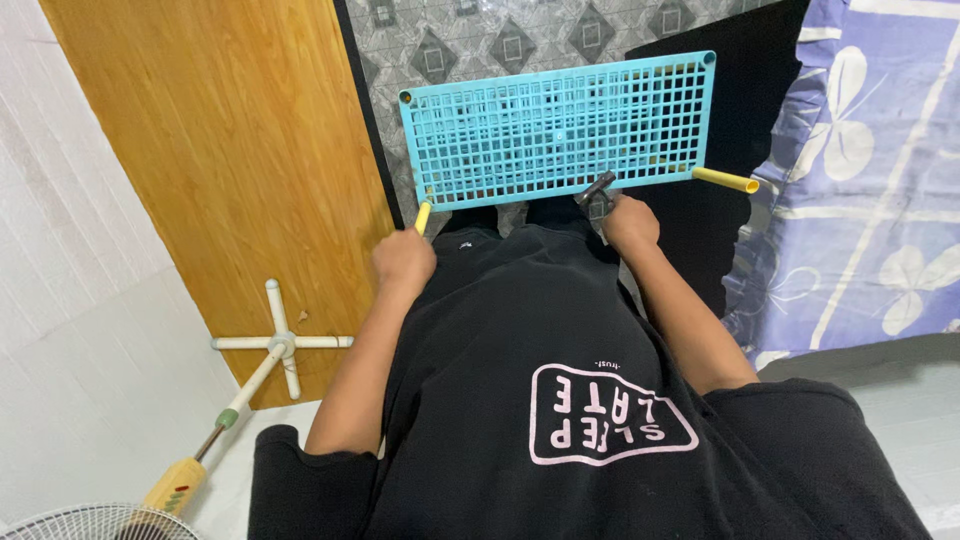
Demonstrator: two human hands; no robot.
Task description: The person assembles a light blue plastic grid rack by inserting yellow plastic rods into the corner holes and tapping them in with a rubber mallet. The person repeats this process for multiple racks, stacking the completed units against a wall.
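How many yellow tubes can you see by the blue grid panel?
2: one yellow tube in the left hand at the panel's near-left corner, another sticking out right. Others may be hidden.

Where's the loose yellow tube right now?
In the head view, the yellow tube sticks out at the right near corner of the blue grid shelf, just beyond the right hand and beside the purple floral bedsheet.

The person wears a loose black T-shirt [560, 400] that fills the lower middle of the frame. Its short sleeves [300, 465] end above the elbows, leaving both forearms bare. On the chest, toward the lower right of centre, sits a pale pink outlined badge [610, 415] with blocky lettering, seen upside down from above. The left hand [403, 262] and right hand [631, 222] are bare, with no rings, watch or gloves showing.
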